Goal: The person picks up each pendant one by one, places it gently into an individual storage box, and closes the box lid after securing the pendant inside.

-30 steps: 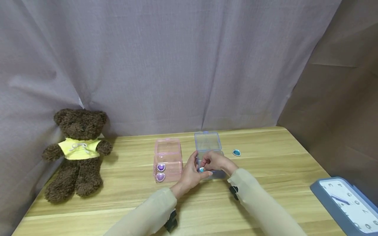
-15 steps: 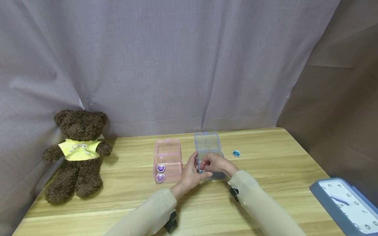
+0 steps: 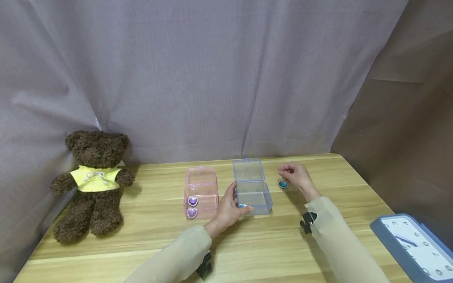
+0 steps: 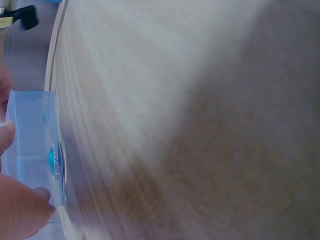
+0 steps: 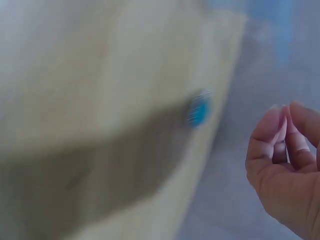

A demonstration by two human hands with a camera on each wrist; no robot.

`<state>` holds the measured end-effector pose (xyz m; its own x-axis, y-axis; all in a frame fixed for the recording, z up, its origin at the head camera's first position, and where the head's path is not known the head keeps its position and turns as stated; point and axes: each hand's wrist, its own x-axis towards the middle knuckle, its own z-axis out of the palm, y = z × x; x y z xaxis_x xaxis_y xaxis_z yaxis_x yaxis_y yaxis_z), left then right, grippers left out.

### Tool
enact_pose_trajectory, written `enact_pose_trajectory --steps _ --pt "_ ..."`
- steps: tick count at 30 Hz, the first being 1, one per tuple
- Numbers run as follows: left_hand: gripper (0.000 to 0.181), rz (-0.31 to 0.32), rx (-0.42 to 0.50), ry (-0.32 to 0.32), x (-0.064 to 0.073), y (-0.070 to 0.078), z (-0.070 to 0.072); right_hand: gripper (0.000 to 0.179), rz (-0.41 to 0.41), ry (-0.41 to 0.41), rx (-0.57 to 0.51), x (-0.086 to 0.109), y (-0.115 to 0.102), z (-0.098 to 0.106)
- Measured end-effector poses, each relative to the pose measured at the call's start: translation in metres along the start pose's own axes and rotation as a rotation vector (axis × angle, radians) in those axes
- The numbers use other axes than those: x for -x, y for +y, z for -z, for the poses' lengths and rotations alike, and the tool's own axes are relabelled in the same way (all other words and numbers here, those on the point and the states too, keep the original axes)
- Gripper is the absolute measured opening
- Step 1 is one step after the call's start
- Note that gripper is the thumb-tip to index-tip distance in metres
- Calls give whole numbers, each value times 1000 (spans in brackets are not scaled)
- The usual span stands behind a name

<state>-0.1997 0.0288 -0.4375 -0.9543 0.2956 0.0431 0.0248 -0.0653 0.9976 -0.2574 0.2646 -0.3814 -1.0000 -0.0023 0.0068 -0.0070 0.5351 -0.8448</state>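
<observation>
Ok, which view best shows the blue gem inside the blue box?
Left wrist: the gem looks largest, through the clear box. Head: small, partly behind the left hand. Right wrist: not visible.

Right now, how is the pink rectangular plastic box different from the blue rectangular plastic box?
The pink rectangular plastic box holds two purple heart gems; the blue rectangular plastic box shows one blue gem. The left hand is around a corner of the blue box, not the pink one. Both lids are open.

Soft light, blurred right wrist view, tabletop [image 5: 135, 65] shadowed
</observation>
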Motion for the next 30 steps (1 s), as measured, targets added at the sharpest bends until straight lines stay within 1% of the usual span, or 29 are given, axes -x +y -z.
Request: enact_pose_trajectory --steps 3,5,6,11,13,16,19,22,25,26,27,30 --pt "97 7 2 -1 0 -1 0 29 -57 15 34 1 20 2" --pt "97 8 5 0 0 -1 0 30 -86 16 43 2 29 0" --pt "96 7 4 1 0 -1 -1 31 -101 21 47 3 32 -1" --pt "97 12 -7 -2 -1 -1 -2 32 -141 60 180 3 38 -4" --pt "97 16 -22 -3 0 -1 -2 31 -141 73 230 2 38 -4" --pt "96 13 -43 -1 0 1 -2 29 -119 88 277 3 37 -4" --pt "95 4 -53 3 -1 1 -2 27 -87 96 307 2 36 -5" --pt "95 4 -43 7 -1 1 -2 25 -74 84 322 2 37 -6" --pt "96 12 -33 4 0 0 -1 24 -72 71 313 4 36 -7" --pt "96 13 -27 3 0 0 -1 24 -71 69 289 4 36 -8" --pt "96 13 -19 2 0 -1 -1 24 -67 70 252 4 34 -8" --pt "96 7 -21 0 0 -1 0 27 -60 70 83 4 28 -9"
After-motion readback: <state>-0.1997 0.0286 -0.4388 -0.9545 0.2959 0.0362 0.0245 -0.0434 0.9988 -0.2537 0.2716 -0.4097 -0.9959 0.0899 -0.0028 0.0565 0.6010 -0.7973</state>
